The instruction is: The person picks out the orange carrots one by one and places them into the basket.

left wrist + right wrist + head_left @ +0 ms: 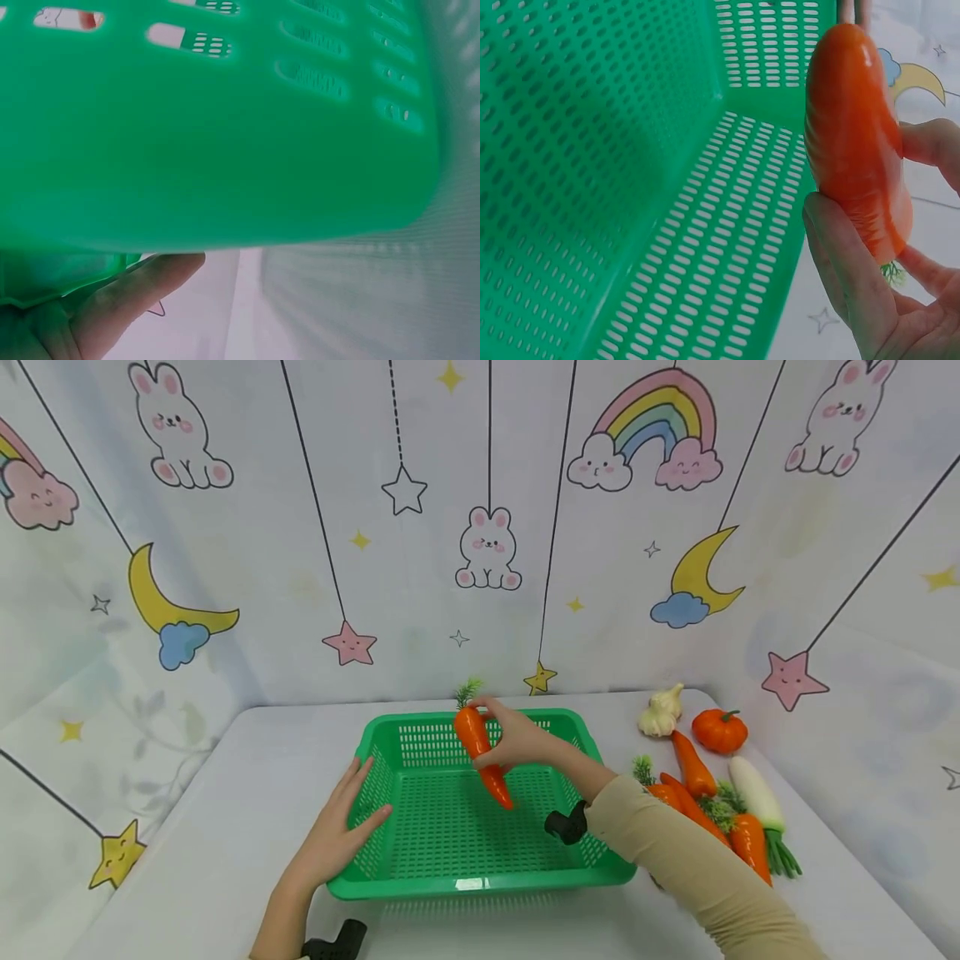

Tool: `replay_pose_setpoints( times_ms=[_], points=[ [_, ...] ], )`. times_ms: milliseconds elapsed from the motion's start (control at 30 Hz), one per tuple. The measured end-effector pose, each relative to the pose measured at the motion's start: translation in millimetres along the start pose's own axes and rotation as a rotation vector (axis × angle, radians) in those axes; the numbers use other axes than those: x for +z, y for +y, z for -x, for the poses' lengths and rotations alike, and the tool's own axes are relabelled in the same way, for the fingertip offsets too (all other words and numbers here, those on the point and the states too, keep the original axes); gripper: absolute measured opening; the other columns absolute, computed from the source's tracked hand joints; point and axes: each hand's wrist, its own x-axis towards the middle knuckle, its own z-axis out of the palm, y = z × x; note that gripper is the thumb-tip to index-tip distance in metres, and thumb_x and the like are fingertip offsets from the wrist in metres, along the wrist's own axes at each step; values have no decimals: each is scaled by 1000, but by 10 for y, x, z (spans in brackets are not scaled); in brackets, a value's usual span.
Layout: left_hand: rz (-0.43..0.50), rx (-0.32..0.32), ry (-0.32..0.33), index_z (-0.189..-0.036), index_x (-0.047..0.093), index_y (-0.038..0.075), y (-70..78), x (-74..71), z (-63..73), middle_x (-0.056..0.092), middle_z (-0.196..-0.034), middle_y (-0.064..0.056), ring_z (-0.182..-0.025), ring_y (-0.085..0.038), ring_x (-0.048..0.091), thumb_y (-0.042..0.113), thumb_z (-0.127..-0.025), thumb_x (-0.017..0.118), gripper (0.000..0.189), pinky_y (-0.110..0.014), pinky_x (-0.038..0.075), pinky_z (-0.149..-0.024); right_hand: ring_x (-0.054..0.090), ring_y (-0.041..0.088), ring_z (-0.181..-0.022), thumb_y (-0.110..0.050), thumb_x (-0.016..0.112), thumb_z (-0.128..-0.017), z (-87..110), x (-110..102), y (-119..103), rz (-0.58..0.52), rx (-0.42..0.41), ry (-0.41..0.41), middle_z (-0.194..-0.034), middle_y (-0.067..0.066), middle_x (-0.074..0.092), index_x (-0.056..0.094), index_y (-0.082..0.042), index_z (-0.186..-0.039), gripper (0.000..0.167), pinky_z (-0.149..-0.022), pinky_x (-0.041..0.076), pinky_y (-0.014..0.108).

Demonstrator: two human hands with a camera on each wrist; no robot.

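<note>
- white cloth (300, 677) with bunnies (488, 550) and yellow moons (144, 593) on it is up past the fingers, behind a white bench (292, 760).
- right hand (521, 739) has its fingers bent around a fat orange carrot (474, 733). they are open just as wide as the carrot, with the thumb on one side.
- this carrot is up in the air, over the green basket (420, 888). its leafy top (469, 692) is just past the fingers, and its pointy tip hangs below them. it is hard to tell if the tip touches the basket floor.
- left hand (337, 835) is at the left side of the basket. its fingers are straight and spread wide, with the thumb well apart, and they are not curled around anything.
- more carrots (696, 768) lie in a pile on the bench, to the right of the right fingers. a sleeve (675, 852) hides some of them.
- farther right of those fingers are white garlic (660, 712), a little pumpkin (718, 732) and a long white radish (756, 789) with a green end.
</note>
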Motion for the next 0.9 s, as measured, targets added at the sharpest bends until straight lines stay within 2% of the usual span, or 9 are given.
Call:
replay_pose_setpoints(
  times_ms=[367, 500, 667, 900],
  points=[
    [-1, -9, 3, -147, 19, 13, -9, -30, -24, 9, -151, -18, -134, -43, 12, 38, -91, 54, 70, -70, 19, -94, 55, 30, -96, -4, 76, -72, -156, 234, -5, -27, 2, -57, -135, 14, 37, 32, -19, -136, 80, -54, 54, 37],
    [4, -8, 0, -147, 19, 12, 1, -37, -25, 9, -151, -18, -134, -43, 12, 37, -91, 54, 70, -70, 19, -94, 55, 31, -96, -4, 75, -71, -196, 315, -3, -12, 8, -88, -134, 15, 37, 32, -18, -137, 80, -57, 54, 43],
    [16, -20, -15, -147, 19, 12, -3, -24, -7, 8, -151, -18, -134, -42, 12, 39, -91, 53, 70, -68, 20, -95, 56, 30, -94, -6, 77, -70, -239, 444, 11, 29, 19, -135, -133, 16, 38, 34, -18, -135, 79, -56, 54, 41],
    [27, -14, -6, -147, 20, 13, -11, -3, -3, 8, -151, -18, -134, -43, 13, 38, -91, 54, 70, -68, 20, -95, 57, 28, -89, -4, 78, -70, -324, 591, 52, 6, 90, -172, -128, 14, 40, 37, -19, -131, 75, -59, 54, 43]
  ],
)
